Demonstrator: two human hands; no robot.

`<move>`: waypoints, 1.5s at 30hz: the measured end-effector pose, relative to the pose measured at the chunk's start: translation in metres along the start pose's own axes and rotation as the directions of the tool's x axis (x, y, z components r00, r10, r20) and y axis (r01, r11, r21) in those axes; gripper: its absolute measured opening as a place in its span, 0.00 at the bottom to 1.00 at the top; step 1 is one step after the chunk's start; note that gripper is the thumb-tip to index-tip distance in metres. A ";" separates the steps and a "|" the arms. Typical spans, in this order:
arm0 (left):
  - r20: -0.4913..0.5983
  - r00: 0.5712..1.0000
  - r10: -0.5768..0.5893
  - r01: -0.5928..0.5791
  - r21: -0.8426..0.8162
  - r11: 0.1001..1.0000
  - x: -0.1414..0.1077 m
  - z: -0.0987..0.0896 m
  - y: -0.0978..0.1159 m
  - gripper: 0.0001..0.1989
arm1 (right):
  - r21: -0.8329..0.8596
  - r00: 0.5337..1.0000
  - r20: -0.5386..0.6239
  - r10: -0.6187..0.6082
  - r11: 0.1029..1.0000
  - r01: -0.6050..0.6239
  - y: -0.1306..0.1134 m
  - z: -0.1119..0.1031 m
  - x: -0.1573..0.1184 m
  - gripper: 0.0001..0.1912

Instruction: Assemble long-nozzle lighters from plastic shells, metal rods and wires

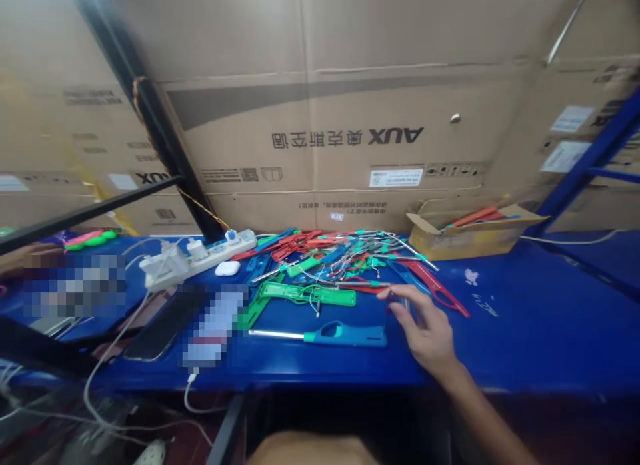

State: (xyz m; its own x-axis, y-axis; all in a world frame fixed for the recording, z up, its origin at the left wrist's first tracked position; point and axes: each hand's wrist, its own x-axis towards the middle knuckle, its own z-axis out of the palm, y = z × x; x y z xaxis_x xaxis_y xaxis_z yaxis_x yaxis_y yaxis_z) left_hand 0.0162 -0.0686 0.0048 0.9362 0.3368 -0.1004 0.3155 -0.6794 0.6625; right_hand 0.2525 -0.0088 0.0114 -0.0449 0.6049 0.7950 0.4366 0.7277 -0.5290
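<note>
From the left, a metal tube (280,334) points to nine o'clock, leading into the blue lighter (350,337), flat on the worktop (525,338), its long axis nine to three. Just beyond its handle end, at three o'clock, the right hand (427,328) curls thumb towards fingers; I cannot tell whether it pinches anything.

- Utility lighter (345,335): blue handle, teal collar, shiny silver barrel
- Handle shell (340,296) beside it: bright green
- Long handle shell (443,291) at the heap's right edge: plain red
- Heap of lighter parts (333,255): mixed red, blue, green and teal, streaked with silver
- Tabletop (500,338): deep glossy blue
- Power strip (245,240), earbud case (227,268): white
- Cardboard backing (310,178): brown, printed black
- Open carton (470,243): yellowish brown
</note>
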 end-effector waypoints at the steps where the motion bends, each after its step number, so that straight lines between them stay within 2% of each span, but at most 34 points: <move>1: -0.047 0.999 0.017 -0.016 0.018 1.000 0.002 -0.008 -0.001 0.15 | -0.019 0.999 -0.036 -0.005 1.000 0.004 0.002 0.002 0.001 0.17; 3: -0.164 0.986 0.038 -0.029 0.057 0.998 0.010 -0.023 -0.006 0.17 | -0.048 0.996 -0.083 -0.026 0.999 0.022 0.003 0.004 0.002 0.21; 4: -0.331 0.942 0.046 0.000 0.136 0.991 0.015 -0.029 -0.011 0.18 | -0.061 0.995 -0.088 -0.036 0.998 0.031 0.003 0.005 0.003 0.22; 5: -0.478 0.876 0.068 0.045 0.221 0.974 0.020 -0.033 -0.016 0.19 | -0.071 0.996 -0.083 -0.044 0.997 0.039 0.002 0.004 0.004 0.21; 6: -0.568 0.818 0.089 0.092 0.282 0.955 0.025 -0.036 -0.022 0.22 | -0.082 0.996 -0.071 -0.052 0.996 0.046 0.001 0.003 0.004 0.19; 7: -0.626 0.772 0.112 0.124 0.322 0.939 0.029 -0.037 -0.027 0.26 | -0.094 0.997 -0.059 -0.058 0.994 0.052 0.000 0.003 0.004 0.18; 9: -0.663 0.737 0.133 0.162 0.365 0.917 0.033 -0.037 -0.036 0.29 | -0.113 0.998 -0.041 -0.057 0.992 0.053 0.000 0.002 0.001 0.19; 10: -0.663 0.737 0.131 0.176 0.376 0.910 0.034 -0.036 -0.039 0.28 | -0.118 0.998 -0.030 -0.051 0.992 0.047 0.000 0.002 -0.001 0.20; 14: -0.602 0.789 0.125 0.171 0.409 0.896 0.031 -0.031 -0.039 0.19 | -0.102 0.998 -0.058 -0.018 0.995 0.012 0.006 0.005 -0.010 0.25; 17: -0.588 0.796 0.145 0.156 0.431 0.889 0.029 -0.030 -0.036 0.16 | -0.105 0.995 -0.082 -0.056 0.993 0.047 0.005 0.004 -0.010 0.24; 20: -0.570 0.804 0.173 0.145 0.469 0.872 0.029 -0.030 -0.036 0.13 | -0.099 0.995 -0.052 -0.089 0.992 0.083 0.001 0.000 -0.008 0.23; 25: -0.565 0.809 0.163 0.145 0.460 0.876 0.029 -0.031 -0.036 0.13 | -0.135 0.996 0.005 -0.088 0.987 0.088 0.000 0.000 -0.012 0.27; 29: -0.558 0.811 0.175 0.127 0.460 0.879 0.030 -0.032 -0.036 0.14 | -0.171 0.993 -0.055 -0.104 0.981 0.094 0.002 0.002 -0.015 0.30; 34: -0.539 0.820 0.193 0.096 0.462 0.882 0.030 -0.034 -0.034 0.15 | -0.138 0.991 -0.068 -0.115 0.985 0.105 -0.001 -0.002 -0.010 0.28; 39: -0.531 0.824 0.197 0.088 0.464 0.881 0.029 -0.036 -0.031 0.15 | -0.141 0.997 -0.006 -0.079 0.987 0.077 -0.001 -0.001 -0.010 0.25; 45: -0.513 0.835 0.200 0.074 0.464 0.883 0.028 -0.036 -0.032 0.16 | -0.140 0.990 -0.097 -0.106 0.986 0.092 -0.003 -0.002 -0.008 0.24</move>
State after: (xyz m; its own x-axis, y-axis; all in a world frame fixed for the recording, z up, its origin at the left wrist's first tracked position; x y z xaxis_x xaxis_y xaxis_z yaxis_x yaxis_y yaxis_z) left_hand 0.0271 -0.0140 0.0073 0.7647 0.4802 0.4296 0.4201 -0.8772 0.2326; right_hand 0.2533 -0.0163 0.0068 -0.0036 0.4902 0.8716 0.5521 0.7277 -0.4070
